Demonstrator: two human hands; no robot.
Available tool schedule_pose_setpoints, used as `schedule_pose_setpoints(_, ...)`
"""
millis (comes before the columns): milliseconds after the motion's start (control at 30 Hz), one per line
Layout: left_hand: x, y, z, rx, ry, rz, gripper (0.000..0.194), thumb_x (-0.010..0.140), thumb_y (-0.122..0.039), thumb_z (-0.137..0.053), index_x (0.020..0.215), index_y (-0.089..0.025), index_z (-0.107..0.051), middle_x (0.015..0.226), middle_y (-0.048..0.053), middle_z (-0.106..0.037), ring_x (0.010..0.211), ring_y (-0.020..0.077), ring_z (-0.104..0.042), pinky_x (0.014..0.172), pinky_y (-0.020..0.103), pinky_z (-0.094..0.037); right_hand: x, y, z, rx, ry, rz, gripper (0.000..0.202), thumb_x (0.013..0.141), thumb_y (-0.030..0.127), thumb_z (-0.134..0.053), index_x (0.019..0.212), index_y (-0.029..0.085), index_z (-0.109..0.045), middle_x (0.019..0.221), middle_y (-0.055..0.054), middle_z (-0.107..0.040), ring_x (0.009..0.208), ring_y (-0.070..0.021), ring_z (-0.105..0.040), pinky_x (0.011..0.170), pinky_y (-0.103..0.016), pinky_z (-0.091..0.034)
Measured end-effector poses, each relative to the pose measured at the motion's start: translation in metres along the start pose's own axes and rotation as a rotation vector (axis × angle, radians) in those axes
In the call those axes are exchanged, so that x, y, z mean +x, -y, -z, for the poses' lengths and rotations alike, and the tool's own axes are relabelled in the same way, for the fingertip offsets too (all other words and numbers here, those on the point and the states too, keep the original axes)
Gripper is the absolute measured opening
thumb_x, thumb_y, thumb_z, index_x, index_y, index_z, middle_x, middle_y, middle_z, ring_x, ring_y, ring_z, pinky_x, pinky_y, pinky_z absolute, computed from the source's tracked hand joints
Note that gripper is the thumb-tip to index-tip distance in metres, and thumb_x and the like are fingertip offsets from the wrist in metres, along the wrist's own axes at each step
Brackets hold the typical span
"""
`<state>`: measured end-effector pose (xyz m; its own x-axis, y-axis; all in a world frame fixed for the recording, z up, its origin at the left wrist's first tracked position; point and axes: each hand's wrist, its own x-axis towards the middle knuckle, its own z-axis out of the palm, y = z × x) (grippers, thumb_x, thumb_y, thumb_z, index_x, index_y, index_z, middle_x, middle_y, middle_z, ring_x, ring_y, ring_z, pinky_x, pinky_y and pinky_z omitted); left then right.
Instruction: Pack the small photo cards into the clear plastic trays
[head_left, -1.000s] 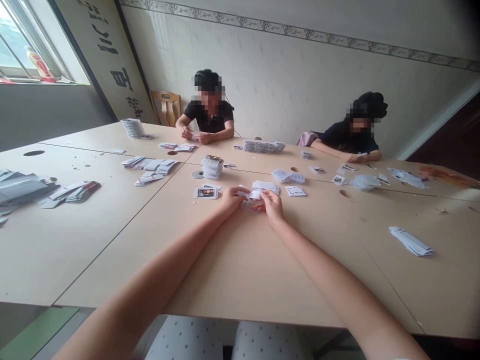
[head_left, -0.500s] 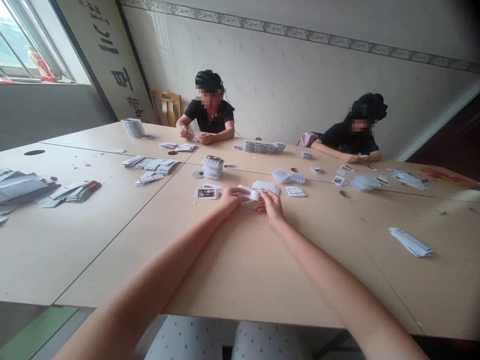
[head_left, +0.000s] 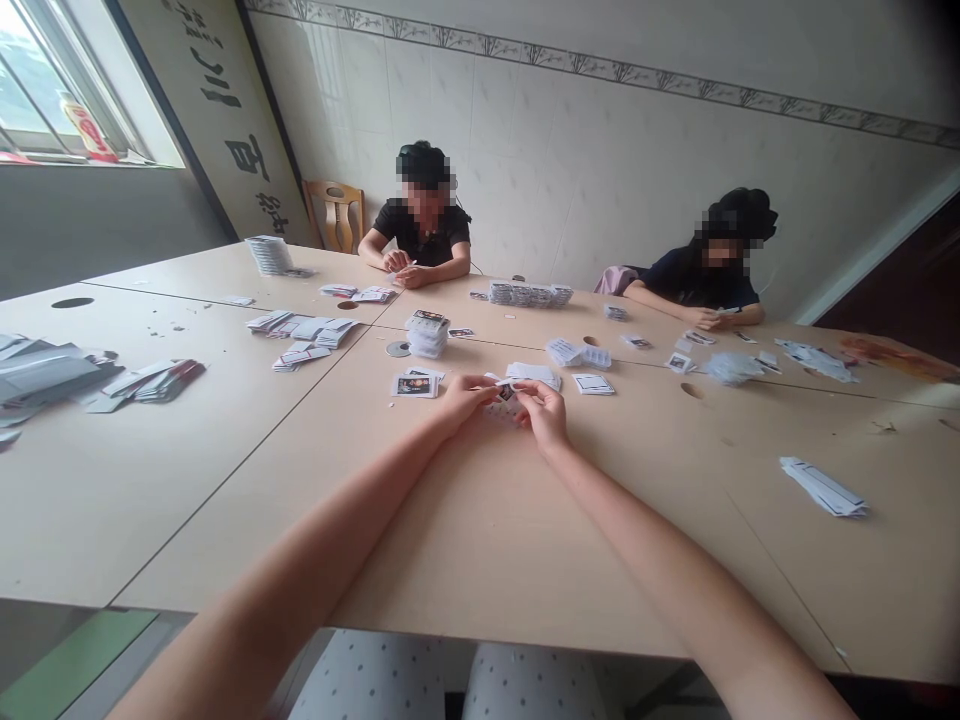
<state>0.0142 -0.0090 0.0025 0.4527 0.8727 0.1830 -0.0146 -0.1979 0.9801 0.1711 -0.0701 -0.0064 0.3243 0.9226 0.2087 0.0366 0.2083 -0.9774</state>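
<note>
Between both hands is a small white card with a dark printed face (head_left: 507, 391). My left hand (head_left: 468, 398) pinches its left side, and my right hand (head_left: 543, 408) pinches the right. Just under the card and close to my fingers lies a clear plastic piece (head_left: 499, 410), partly hidden. Dark-printed cards (head_left: 415, 385) rest left of my left hand. Beyond my fingers sits a pile of white cards (head_left: 534, 373), with black-framed cards (head_left: 594, 384) to its right.
A stack of clear cases (head_left: 427, 338) and some plastic trays (head_left: 576, 353) stand farther back. Paper strips lie at left (head_left: 146, 385) and right (head_left: 823, 487). Two people (head_left: 424, 225) (head_left: 712, 270) sit across the wooden table (head_left: 480, 540), handling small pieces.
The white card was curled up between my hands with its pale side showing; now it is flatter and its dark print shows. My hands have barely shifted.
</note>
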Motion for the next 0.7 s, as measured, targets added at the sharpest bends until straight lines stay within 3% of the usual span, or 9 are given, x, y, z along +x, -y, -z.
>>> schedule_pose_setpoints(100,0.0011,0.0011,-0.0012,-0.025,-0.019,0.019,0.031,0.070,-0.041,-0.070,0.081,-0.011,-0.072,0.078,0.007,-0.070,0.069,0.0155,-0.059,0.064,0.026,-0.041,0.0014,-0.0014,0.0002,-0.037,-0.036,-0.020,0.023,0.072,0.040,-0.062,0.085,0.021,-0.065,0.092,-0.003,-0.069,0.043,-0.0105,-0.054,0.041,-0.024,-0.040)
schedule_pose_setpoints(200,0.0017,0.0011,-0.0019,-0.054,-0.013,0.027,0.029,0.068,-0.038,-0.072,0.079,-0.012,-0.071,0.074,0.005,-0.069,0.066,0.0143,-0.057,0.062,0.025,-0.039,0.0032,-0.0028,0.0001,-0.052,-0.008,-0.057,0.025,0.073,0.043,-0.062,0.084,0.021,-0.065,0.084,-0.003,-0.068,0.044,-0.0122,-0.055,0.042,-0.025,-0.040)
schedule_pose_setpoints(400,0.0009,-0.0025,-0.0017,-0.185,0.033,0.041,0.031,0.068,-0.037,-0.074,0.086,-0.013,-0.069,0.080,0.005,-0.069,0.070,0.0148,-0.059,0.065,0.025,-0.041,0.0040,-0.0017,0.0011,-0.039,0.037,-0.079,0.024,0.071,0.039,-0.063,0.086,0.020,-0.064,0.083,-0.003,-0.068,0.044,-0.0121,-0.057,0.041,-0.024,-0.038)
schedule_pose_setpoints(700,0.0027,0.0000,-0.0018,-0.228,0.066,0.047,0.035,0.065,-0.038,-0.076,0.089,-0.013,-0.068,0.078,0.004,-0.066,0.071,0.0156,-0.059,0.067,0.027,-0.043,-0.0006,0.0047,0.0016,0.006,0.116,-0.058,0.029,0.070,0.035,-0.066,0.095,0.022,-0.058,0.066,0.003,-0.064,0.043,-0.0114,-0.059,0.041,-0.019,-0.037)
